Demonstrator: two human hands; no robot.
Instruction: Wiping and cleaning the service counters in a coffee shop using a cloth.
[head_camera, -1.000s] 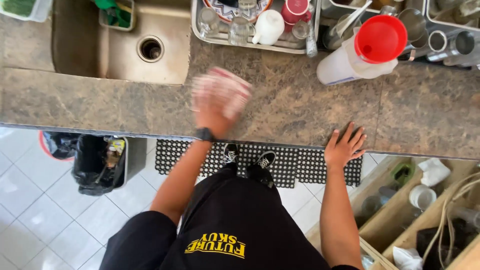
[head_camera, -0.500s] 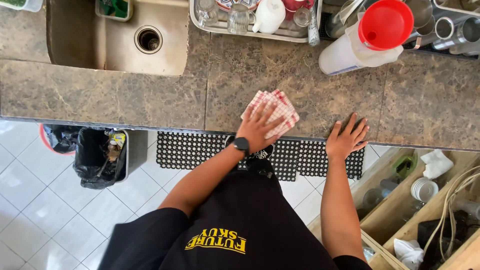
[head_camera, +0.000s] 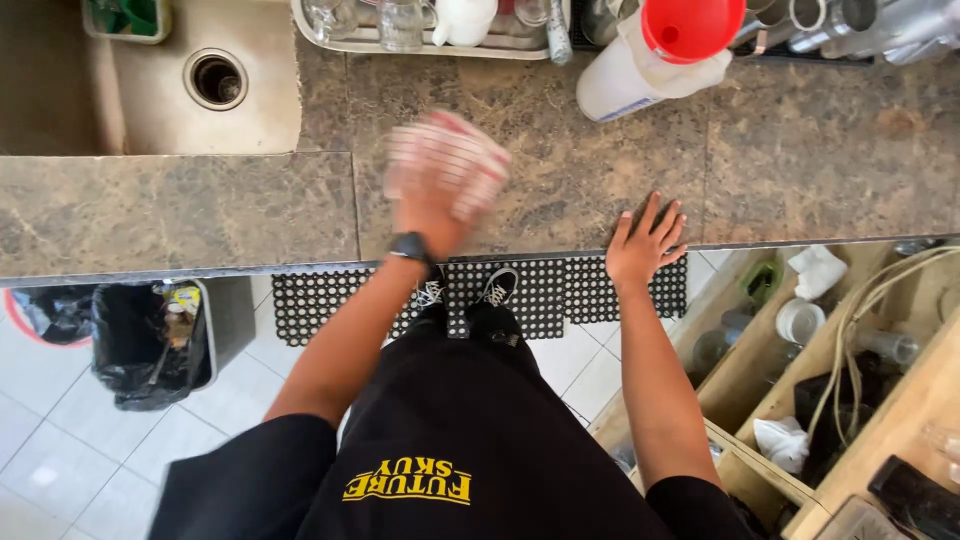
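Nearest the camera, a black rubber mat (head_camera: 330, 300) lay under the person's shoes, w/ a bin (head_camera: 150, 340) at 8 o'clock, black-lined and part-filled w/ rubbish. At 4 o'clock, open wooden shelves (head_camera: 900, 400) held cups, a glass, white rags and a loop of cable. The right hand (head_camera: 645, 240) rested open, fingers spread flat, on the near edge of the stone counter (head_camera: 800, 150). At 11 o'clock from it, the left hand (head_camera: 430, 205), watch on wrist, pressed on a pink-and-white striped cloth (head_camera: 450, 160) mid-counter; motion blur hid whether the fingers were curled round it. The cloth looked soft, light and limp, prob. damp; best taken bunched under the palm, not by a corner. Farther off, at 10 o'clock, a steel sink (head_camera: 150, 100) stood bare but for a green tub (head_camera: 125, 15). At 12, a drying tray (head_camera: 330, 35) held glasses and a white jug. At 1 o'clock, a white bottle (head_camera: 625, 80) carried a red funnel (head_camera: 690, 25).
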